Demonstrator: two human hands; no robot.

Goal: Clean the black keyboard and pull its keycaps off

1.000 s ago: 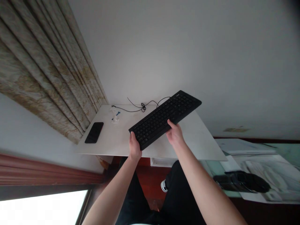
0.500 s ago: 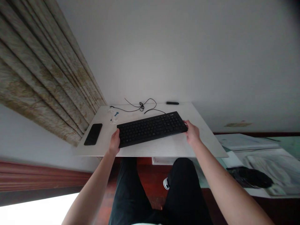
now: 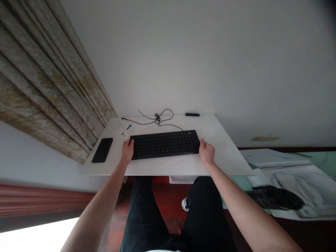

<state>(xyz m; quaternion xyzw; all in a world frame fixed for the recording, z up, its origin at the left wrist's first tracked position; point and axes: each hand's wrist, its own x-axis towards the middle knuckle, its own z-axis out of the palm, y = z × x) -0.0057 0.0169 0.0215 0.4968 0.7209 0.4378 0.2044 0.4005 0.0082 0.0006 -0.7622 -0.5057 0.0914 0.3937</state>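
A black keyboard [image 3: 165,144] lies nearly level over the white table [image 3: 165,170], its number pad at the right. My left hand [image 3: 127,151] grips its left end, thumb near the top edge. At the right end, my right hand [image 3: 207,151] is closed around the side edge. From the keyboard's back edge a thin black cable [image 3: 157,120] runs in loops, tied in a small knot, across the back of the table. Whether the keyboard rests fully on the table, I cannot tell.
A black phone [image 3: 102,150] lies at the table's left. Near the back left are a small blue item [image 3: 128,127] and clear plastic bits. A black stick-like object [image 3: 192,114] lies by the wall. Papers and a black bag [image 3: 280,197] are at the right.
The keyboard's right end has come down and left with my right hand, so it sits straighter. Its left end has risen slightly in view.
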